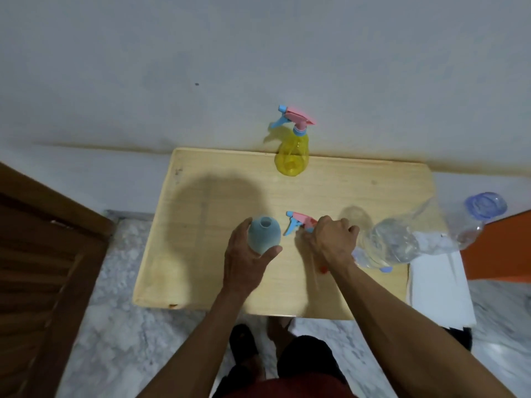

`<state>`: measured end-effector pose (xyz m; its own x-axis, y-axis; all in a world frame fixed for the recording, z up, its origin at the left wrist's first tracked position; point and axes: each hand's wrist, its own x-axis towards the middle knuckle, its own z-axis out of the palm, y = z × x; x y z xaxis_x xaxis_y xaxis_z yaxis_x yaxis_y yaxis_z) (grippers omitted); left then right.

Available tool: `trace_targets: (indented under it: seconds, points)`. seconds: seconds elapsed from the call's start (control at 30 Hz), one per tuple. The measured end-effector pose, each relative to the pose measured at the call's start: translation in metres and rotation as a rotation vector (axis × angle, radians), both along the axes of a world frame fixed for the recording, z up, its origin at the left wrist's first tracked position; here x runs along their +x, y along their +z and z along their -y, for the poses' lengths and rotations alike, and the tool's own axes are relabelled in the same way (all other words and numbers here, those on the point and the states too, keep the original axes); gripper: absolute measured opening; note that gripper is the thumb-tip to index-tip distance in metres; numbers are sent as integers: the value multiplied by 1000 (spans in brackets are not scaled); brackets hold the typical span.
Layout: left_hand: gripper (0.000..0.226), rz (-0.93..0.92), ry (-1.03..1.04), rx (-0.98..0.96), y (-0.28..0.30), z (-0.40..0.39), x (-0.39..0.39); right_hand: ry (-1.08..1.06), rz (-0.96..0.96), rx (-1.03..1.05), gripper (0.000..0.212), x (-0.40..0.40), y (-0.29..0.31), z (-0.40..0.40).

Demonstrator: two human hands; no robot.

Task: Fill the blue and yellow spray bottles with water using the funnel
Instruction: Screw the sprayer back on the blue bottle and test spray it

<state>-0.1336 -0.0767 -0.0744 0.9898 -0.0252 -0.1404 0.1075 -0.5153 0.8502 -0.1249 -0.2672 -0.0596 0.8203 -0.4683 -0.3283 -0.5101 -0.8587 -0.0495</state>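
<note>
My left hand (247,262) is shut on the blue spray bottle (264,232), which stands upright on the wooden table (201,254) with its neck uncapped. My right hand (330,239) holds the pink and blue spray head (298,222) just right of that bottle, low over the table. The yellow spray bottle (291,156) stands at the table's far edge by the wall with its own spray head on. A large clear water bottle (402,242) lies on its side at the right. A clear funnel-like shape (355,218) shows faintly behind my right hand.
A grey wall rises behind the table. A brown wooden door (43,268) is on the left. A white block (439,285) and an orange surface (500,248) sit to the right. The floor is marbled grey, and my feet show below the table's near edge.
</note>
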Motion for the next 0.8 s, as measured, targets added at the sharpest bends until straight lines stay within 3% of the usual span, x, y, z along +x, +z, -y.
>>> trace_targets:
  seconds: [0.5,0.67,0.8]
  points:
    - [81,31,30,-71,-26,11,11,-141,7,107,42,19,-19,1]
    - [76,35,32,-98,-25,11,13,-296,97,292,54,27,-9,1]
    - [75,45,42,-144,-19,6,14,-404,231,425,42,35,18,1]
